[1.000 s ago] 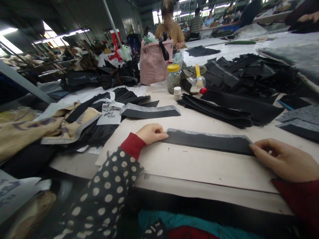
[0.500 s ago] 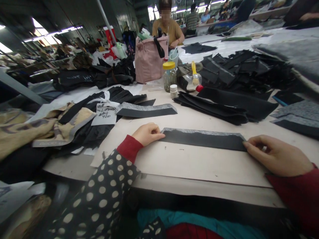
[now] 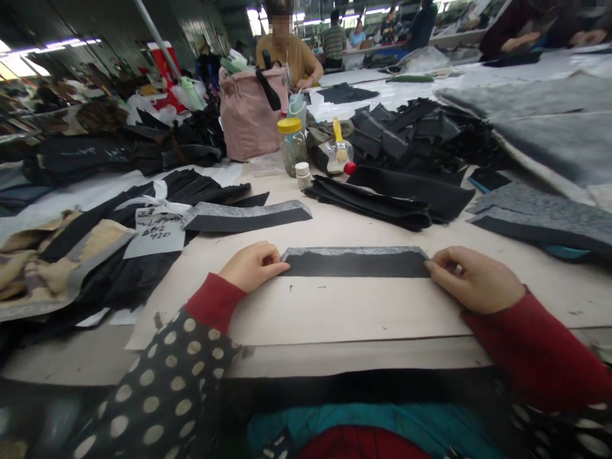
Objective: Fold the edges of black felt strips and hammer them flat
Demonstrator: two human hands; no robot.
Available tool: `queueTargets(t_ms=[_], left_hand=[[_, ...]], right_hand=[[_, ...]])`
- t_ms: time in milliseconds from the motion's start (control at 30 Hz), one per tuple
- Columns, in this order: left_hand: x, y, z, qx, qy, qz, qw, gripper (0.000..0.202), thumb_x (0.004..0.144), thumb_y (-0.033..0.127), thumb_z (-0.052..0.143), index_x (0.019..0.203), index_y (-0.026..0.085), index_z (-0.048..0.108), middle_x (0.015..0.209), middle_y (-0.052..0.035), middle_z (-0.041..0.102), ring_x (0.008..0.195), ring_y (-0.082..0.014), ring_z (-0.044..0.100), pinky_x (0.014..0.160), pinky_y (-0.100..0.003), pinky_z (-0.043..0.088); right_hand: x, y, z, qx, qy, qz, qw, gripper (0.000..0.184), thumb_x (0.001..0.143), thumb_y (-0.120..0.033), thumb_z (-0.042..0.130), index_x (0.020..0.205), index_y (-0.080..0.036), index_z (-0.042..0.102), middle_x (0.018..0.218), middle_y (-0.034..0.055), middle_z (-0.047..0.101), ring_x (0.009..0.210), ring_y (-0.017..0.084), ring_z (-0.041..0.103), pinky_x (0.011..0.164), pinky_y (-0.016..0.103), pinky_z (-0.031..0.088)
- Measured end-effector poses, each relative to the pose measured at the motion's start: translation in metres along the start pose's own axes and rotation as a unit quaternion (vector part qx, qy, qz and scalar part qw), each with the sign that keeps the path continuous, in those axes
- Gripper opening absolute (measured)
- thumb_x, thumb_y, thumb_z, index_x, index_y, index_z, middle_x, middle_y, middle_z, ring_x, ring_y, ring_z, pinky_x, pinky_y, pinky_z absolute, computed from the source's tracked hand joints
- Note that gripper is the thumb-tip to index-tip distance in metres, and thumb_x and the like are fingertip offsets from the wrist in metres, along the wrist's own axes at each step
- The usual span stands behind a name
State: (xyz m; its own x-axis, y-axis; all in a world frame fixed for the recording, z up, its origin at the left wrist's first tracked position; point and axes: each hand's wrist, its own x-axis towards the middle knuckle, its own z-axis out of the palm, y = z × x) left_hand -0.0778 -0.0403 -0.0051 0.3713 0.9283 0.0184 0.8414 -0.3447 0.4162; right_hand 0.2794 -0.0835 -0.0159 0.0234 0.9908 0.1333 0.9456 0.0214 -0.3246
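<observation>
A strip of black fabric with a mottled grey top band (image 3: 356, 262) lies flat on the pale cutting board (image 3: 335, 312). My left hand (image 3: 251, 266) grips its left end with curled fingers. My right hand (image 3: 473, 279) pinches its right end the same way. The span of strip between my hands shows fully. A matching strip (image 3: 246, 217) lies just beyond it, nearest my left hand, with a handwritten paper tag (image 3: 153, 233) on black cloth to its left.
Stacks of black fabric pieces (image 3: 387, 201) and a grey-banded pile (image 3: 540, 220) lie ahead and right. A jar with a yellow lid (image 3: 292, 146), a glue brush in a bottle (image 3: 340, 150) and a pink bag (image 3: 251, 111) stand beyond. A co-worker (image 3: 284, 57) sits behind the bag.
The whole scene has shifted left and levelled as my head turned. My hands stay on the strip's ends, and the right hand now sits closer in view.
</observation>
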Motion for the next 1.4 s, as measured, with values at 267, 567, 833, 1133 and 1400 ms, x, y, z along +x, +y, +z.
queueTargets(t_ms=[267, 567, 833, 1133, 1400], left_hand=[[0.002, -0.003, 0.0, 0.016, -0.02, -0.007, 1.0, 0.031, 0.071, 0.046, 0.051, 0.06, 0.017, 0.049, 0.061, 0.0017, 0.047, 0.056, -0.0111, 0.04, 0.052, -0.023, 0.029], [0.002, -0.007, 0.003, 0.051, 0.004, -0.013, 0.999, 0.033, 0.07, 0.048, 0.053, 0.062, 0.018, 0.044, 0.063, 0.0016, 0.046, 0.056, -0.012, 0.041, 0.051, -0.023, 0.032], [0.005, -0.004, 0.0, -0.009, 0.018, 0.091, 0.996, 0.019, 0.073, 0.036, 0.052, 0.075, 0.019, 0.046, 0.092, -0.0045, 0.045, 0.086, -0.0172, 0.045, 0.072, -0.028, 0.042], [0.008, -0.015, -0.002, 0.005, -0.059, 0.151, 0.987, 0.023, 0.08, 0.037, 0.046, 0.088, 0.022, 0.062, 0.114, -0.0073, 0.041, 0.1, -0.0211, 0.044, 0.09, -0.036, 0.038], [0.0, -0.02, -0.02, 0.098, -0.125, 0.161, 0.974, 0.034, 0.084, 0.043, 0.039, 0.111, 0.032, 0.054, 0.123, -0.003, 0.042, 0.112, -0.0222, 0.039, 0.096, -0.035, 0.033]], right_hand=[[-0.001, 0.002, 0.001, 0.003, 0.023, -0.046, 0.999, 0.02, 0.071, -0.036, 0.044, 0.063, -0.02, 0.053, 0.062, 0.0014, 0.056, 0.056, 0.014, 0.05, 0.053, 0.026, 0.037], [-0.003, 0.0, 0.004, -0.025, 0.042, -0.074, 0.996, 0.016, 0.074, -0.03, 0.044, 0.064, -0.02, 0.051, 0.065, 0.0025, 0.056, 0.061, 0.016, 0.051, 0.057, 0.028, 0.036], [-0.002, 0.007, 0.006, -0.006, 0.08, -0.126, 0.989, 0.006, 0.073, -0.026, 0.049, 0.072, -0.019, 0.049, 0.076, 0.0052, 0.052, 0.072, 0.018, 0.051, 0.065, 0.029, 0.041], [0.003, 0.007, 0.001, -0.051, 0.05, -0.305, 0.95, 0.027, 0.078, -0.011, 0.04, 0.09, -0.019, 0.063, 0.089, 0.0081, 0.054, 0.08, 0.019, 0.047, 0.071, 0.032, 0.041], [0.007, 0.026, -0.009, -0.107, 0.032, -0.326, 0.939, 0.027, 0.083, -0.024, 0.042, 0.095, -0.025, 0.066, 0.091, 0.0079, 0.056, 0.075, 0.016, 0.048, 0.067, 0.03, 0.037]])
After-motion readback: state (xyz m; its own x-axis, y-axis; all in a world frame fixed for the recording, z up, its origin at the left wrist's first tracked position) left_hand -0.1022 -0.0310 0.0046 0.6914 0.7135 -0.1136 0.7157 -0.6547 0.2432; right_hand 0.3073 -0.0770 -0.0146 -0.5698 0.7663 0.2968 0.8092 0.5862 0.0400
